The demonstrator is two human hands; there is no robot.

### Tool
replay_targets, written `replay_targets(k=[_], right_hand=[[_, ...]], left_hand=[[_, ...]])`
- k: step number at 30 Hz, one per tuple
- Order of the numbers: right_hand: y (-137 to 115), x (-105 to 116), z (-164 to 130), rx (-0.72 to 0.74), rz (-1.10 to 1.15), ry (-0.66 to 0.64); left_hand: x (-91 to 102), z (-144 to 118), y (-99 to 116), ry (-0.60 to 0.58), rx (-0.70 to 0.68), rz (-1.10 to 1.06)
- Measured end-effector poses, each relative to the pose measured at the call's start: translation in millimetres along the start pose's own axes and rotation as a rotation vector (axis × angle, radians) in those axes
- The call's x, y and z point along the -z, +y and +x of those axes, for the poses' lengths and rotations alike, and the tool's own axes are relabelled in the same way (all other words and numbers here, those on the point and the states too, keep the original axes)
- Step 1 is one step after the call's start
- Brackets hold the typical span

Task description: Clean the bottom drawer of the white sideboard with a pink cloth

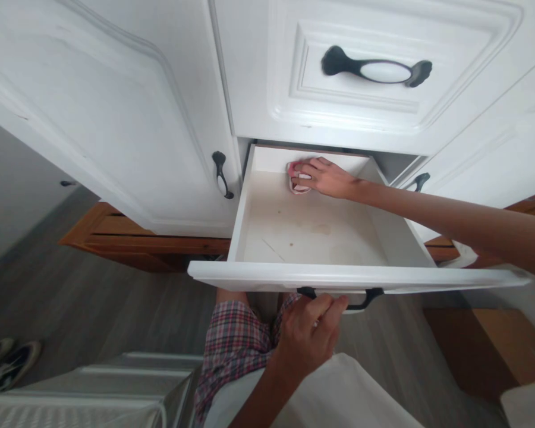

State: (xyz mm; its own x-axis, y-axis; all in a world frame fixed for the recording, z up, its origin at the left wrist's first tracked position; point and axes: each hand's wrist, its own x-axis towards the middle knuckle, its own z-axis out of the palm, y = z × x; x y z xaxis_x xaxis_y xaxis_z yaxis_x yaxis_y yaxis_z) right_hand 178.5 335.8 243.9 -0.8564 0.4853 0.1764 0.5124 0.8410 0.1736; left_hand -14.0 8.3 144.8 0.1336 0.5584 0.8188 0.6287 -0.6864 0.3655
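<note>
I'm watching the white drawer [258,273] standing open, its dark front handle [373,293] being grasped by the left hand [310,330], while near the drawer's far left corner the right hand [327,177] is clutching a crumpled pinkish cloth [292,171], apparently wiping, the next move probably calling for steady pressure.

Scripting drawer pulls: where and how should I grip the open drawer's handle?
Probably mid-bar on the handle, coming from the outer side of the drawer front, fingers hooked around. Its two ends meet the front while the middle stands off, leaving finger room. The left hand is on it, nearer the left end.
</note>
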Motion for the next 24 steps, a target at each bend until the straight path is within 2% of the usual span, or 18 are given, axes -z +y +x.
replay_targets(k=[6,10,16,19,24], right_hand=[[-13,-19,3,0.003,0.031,0.015],[-11,-17,8,-0.034,0.136,0.018],[-2,-12,21,0.032,0.303,0.000],[-16,-5,21,0.061,0.357,-0.047],[-62,12,7,0.147,0.445,-0.143]], left_hand=[[-1.6,1,0,-0.001,0.002,0.000],[-1.6,1,-1,-0.002,-0.017,-0.001],[1.1,4,-2,-0.002,0.000,-0.017],[-0.9,4,-1,0.016,-0.014,-0.034],[-6.7,2,-2,0.051,-0.005,-0.027]])
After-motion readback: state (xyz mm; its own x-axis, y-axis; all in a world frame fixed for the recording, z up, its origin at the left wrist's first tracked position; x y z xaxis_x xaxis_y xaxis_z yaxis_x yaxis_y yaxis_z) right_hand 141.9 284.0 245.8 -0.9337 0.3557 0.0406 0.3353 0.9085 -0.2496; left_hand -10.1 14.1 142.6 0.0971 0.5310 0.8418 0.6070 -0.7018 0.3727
